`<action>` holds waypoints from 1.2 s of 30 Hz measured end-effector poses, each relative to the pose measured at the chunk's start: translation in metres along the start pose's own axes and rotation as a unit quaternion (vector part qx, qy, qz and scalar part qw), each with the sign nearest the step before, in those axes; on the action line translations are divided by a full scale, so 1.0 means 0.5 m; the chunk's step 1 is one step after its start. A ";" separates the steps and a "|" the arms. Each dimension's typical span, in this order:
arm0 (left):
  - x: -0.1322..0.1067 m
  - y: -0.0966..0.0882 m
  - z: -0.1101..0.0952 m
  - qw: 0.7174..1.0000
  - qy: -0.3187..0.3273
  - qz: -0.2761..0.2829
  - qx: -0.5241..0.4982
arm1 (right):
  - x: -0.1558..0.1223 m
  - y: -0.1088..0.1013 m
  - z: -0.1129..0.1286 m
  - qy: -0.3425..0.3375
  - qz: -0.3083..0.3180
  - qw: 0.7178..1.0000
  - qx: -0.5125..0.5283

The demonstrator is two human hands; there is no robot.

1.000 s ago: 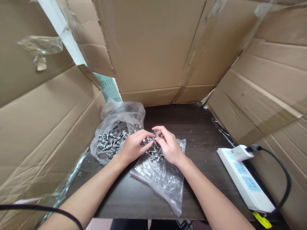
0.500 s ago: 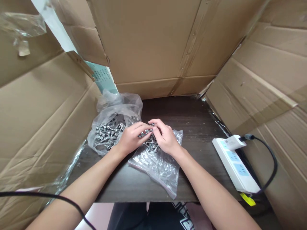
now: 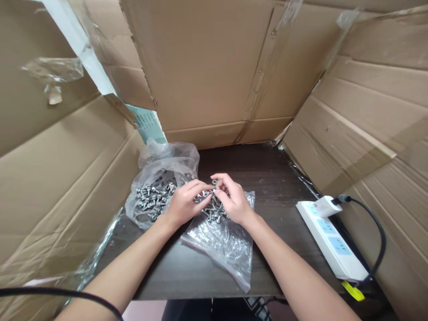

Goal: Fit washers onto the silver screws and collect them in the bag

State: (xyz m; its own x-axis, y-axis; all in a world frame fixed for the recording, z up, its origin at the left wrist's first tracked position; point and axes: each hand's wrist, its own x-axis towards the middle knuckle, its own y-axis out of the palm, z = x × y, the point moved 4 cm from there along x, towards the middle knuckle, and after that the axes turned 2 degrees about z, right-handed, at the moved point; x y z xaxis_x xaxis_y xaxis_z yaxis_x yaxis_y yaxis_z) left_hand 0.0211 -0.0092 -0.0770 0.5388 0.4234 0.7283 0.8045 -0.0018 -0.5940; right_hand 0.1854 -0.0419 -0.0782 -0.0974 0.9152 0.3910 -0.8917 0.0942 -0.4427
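My left hand (image 3: 187, 201) and my right hand (image 3: 233, 199) meet above a pile of loose metal bolts (image 3: 216, 211). Between their fingertips is a small shiny bolt (image 3: 211, 191), pinched from both sides; fingers partly cover it, so any washer or nut on it cannot be made out. The loose pile rests on a flat, clear plastic zip bag (image 3: 227, 245). Just behind the right fingertips, a small washer (image 3: 214, 182) shows. Left of my left hand, an open clear plastic bag (image 3: 136, 214) holds many more bolts (image 3: 152, 200).
Tall cardboard walls (image 3: 207, 67) enclose the dark tabletop (image 3: 160, 281) at the back and sides. On the right lies a white power strip (image 3: 329, 240) with a plugged-in adapter (image 3: 323, 207) and black cable (image 3: 381, 232). Another black cable (image 3: 67, 293) crosses the lower left.
The view has tilted slightly, so everything sits lower. Both hands stay together over the pile; the right fingers have shifted a little, and the bolt between the fingertips shows more clearly.
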 end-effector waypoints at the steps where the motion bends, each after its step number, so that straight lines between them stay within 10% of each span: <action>1: 0.001 -0.001 0.000 1.000 0.001 -0.001 0.003 | 0.000 0.001 0.000 -0.005 0.008 1.000 -0.002; 36: 0.000 -0.009 0.005 0.999 0.014 -0.029 0.037 | -0.007 0.005 0.007 -0.054 -0.025 0.997 -0.051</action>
State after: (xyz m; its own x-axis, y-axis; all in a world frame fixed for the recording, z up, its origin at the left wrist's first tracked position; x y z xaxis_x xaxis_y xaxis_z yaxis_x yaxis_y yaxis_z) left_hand 0.0171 -0.0068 -0.0752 0.4998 0.3945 0.7711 0.8142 0.0897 -0.5737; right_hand 0.1819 -0.0463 -0.0781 -0.1065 0.8613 0.4968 -0.8477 0.1825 -0.4981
